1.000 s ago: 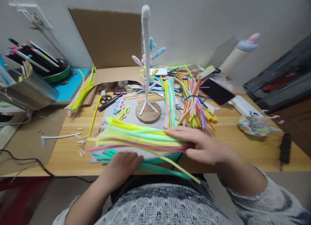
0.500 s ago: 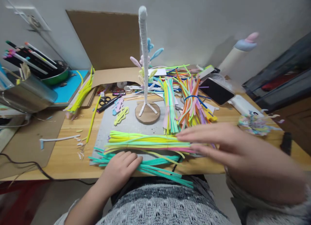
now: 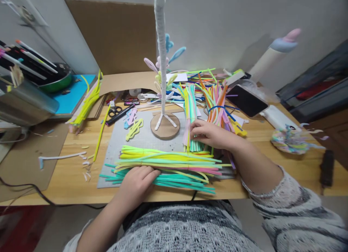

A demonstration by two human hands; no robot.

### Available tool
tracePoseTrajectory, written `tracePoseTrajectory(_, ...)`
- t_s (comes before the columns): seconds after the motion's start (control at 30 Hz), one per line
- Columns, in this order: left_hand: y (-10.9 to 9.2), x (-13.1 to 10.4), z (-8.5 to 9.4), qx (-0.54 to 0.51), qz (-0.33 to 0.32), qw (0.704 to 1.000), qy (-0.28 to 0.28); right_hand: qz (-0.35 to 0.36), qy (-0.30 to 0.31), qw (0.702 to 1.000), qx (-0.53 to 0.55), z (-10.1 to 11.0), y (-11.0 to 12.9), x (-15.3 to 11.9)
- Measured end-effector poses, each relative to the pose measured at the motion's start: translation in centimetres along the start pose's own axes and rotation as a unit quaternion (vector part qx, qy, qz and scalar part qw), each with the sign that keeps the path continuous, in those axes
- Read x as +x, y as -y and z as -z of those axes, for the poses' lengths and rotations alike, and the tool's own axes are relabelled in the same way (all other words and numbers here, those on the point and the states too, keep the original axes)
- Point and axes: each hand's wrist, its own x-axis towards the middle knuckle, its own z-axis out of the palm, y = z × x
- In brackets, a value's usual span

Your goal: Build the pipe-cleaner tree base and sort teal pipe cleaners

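Note:
My left hand (image 3: 140,181) rests with curled fingers over the teal pipe cleaners (image 3: 174,182) at the table's front edge. Just behind them lies a sideways bundle of yellow, mint and pink pipe cleaners (image 3: 168,157). My right hand (image 3: 208,133) has its fingers bent on the upright pastel bundle (image 3: 191,103); whether they grip it is unclear. To the right of that bundle is a mixed orange and pink bundle (image 3: 216,96) bound with blue. A white wrapped stem (image 3: 162,63) stands on a round cardboard base (image 3: 165,130), with looped blue, pink and yellow petals behind it.
Scissors (image 3: 114,110), a black pen (image 3: 120,115) and bent yellow pieces (image 3: 134,129) lie left of the stem. At the right are a phone (image 3: 247,100), a white device (image 3: 280,118) and a yellow cutter (image 3: 239,129). A metal cup (image 3: 29,99) stands far left.
My right hand has moved left and away from me, from the sideways bundle's right end onto the upright pastel bundle. The teal strands' right ends now lie closer to that sideways bundle. The view has shifted slightly.

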Motion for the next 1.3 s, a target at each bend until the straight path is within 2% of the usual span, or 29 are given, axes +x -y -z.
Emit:
tracePoseTrajectory(0.13, 0.0, 0.1, 0.0, -0.009, 0.013, 1.000, 0.014, 0.006, -0.011, 1.000, 0.011, -0.4, -0.2, 0.5)
tracePoseTrajectory(0.37, 0.2, -0.1, -0.1, -0.011, 0.021, 0.999, 0.026, -0.001, 0.055, 0.998, -0.015, -0.3, -0.2, 0.9)
tracePoseTrajectory(0.5, 0.2, -0.1, -0.1, -0.017, 0.015, 1.000, 0.019, -0.004, 0.042, 0.999, -0.009, -0.3, -0.2, 1.3)
tracePoseTrajectory(0.63, 0.3, 0.1, -0.2, -0.021, 0.010, 1.000, 0.013, -0.016, -0.008, 1.000, 0.001, -0.1, 0.4, 2.8)
tracePoseTrajectory(0.77, 0.3, -0.1, -0.2, -0.027, 0.016, 0.999, 0.018, -0.063, -0.085, 0.993, -0.056, -1.3, 0.9, 4.8)
tracePoseTrajectory(0.83, 0.3, -0.2, -0.3, -0.033, 0.022, 0.999, 0.026, -0.074, -0.096, 0.988, -0.099, -2.4, 0.9, 5.6)
tracePoseTrajectory(1.03, 0.2, -0.1, -0.2, -0.040, 0.030, 0.998, 0.025, -0.075, -0.062, 0.967, -0.238, -4.8, 0.5, 5.8)
tracePoseTrajectory(1.17, 0.2, 0.0, 0.0, -0.046, 0.031, 0.998, 0.022, -0.049, -0.063, 0.959, -0.271, -4.9, 0.4, 5.4)
tracePoseTrajectory(1.3, 0.2, 0.0, 0.0, -0.051, 0.025, 0.998, 0.015, -0.057, -0.035, 0.957, -0.281, -5.0, 1.1, 4.8)
